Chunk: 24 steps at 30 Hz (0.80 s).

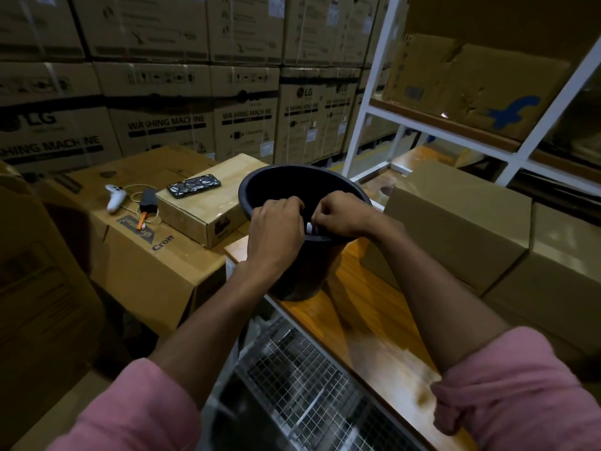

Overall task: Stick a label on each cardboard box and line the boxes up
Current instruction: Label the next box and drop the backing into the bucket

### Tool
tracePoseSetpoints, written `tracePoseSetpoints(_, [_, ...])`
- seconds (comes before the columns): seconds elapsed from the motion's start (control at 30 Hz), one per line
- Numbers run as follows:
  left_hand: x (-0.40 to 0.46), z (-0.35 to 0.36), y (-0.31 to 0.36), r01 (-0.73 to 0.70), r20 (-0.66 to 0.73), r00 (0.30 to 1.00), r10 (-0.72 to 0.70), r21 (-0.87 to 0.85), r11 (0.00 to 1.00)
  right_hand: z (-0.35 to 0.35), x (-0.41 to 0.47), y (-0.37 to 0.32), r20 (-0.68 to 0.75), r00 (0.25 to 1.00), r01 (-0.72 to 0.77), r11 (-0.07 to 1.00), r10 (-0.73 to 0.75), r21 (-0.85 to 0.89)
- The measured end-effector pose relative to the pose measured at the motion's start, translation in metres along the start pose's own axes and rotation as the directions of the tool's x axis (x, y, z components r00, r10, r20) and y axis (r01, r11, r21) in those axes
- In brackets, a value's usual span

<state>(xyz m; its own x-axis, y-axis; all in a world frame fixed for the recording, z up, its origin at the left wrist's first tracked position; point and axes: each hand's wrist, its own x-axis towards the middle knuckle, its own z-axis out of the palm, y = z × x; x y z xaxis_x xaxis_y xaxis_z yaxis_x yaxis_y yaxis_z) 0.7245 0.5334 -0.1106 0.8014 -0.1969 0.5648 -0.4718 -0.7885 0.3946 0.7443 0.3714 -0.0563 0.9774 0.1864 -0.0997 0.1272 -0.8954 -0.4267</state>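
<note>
Pinching a small white label [309, 228] between my left hand [276, 227] and right hand [338, 214] over the bucket [260, 190], I judge I'm peeling it; next it goes onto the box [455, 216] right of the bucket on the desk [367, 307].

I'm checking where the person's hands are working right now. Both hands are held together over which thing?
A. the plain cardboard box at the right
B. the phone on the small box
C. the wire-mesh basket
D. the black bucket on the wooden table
D: the left hand and right hand meet above the near rim of the black bucket, pinching a small white piece between them.
</note>
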Motion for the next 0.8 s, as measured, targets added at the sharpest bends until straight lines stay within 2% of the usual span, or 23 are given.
tracePoseSetpoints(0.27, [0.002,0.001,0.000,-0.002,0.007,1.000,0.002,0.015,1.000,-0.006,0.007,-0.010,0.287,0.955,-0.058,0.995,0.078,-0.078])
tracePoseSetpoints(0.47, [0.002,0.002,0.002,-0.013,0.014,1.000,0.013,-0.005,1.000,-0.007,0.004,-0.008,0.382,0.916,-0.107,0.992,0.123,-0.062])
tracePoseSetpoints(0.7, [0.002,0.003,0.004,-0.011,0.010,1.000,0.010,0.042,0.999,-0.007,0.003,-0.005,0.366,0.920,-0.158,0.987,0.136,0.031])
tracePoseSetpoints(0.8, [0.002,0.002,0.005,-0.011,0.026,1.000,0.010,0.042,0.999,-0.005,0.001,-0.004,0.285,0.954,-0.114,0.992,0.092,0.060])
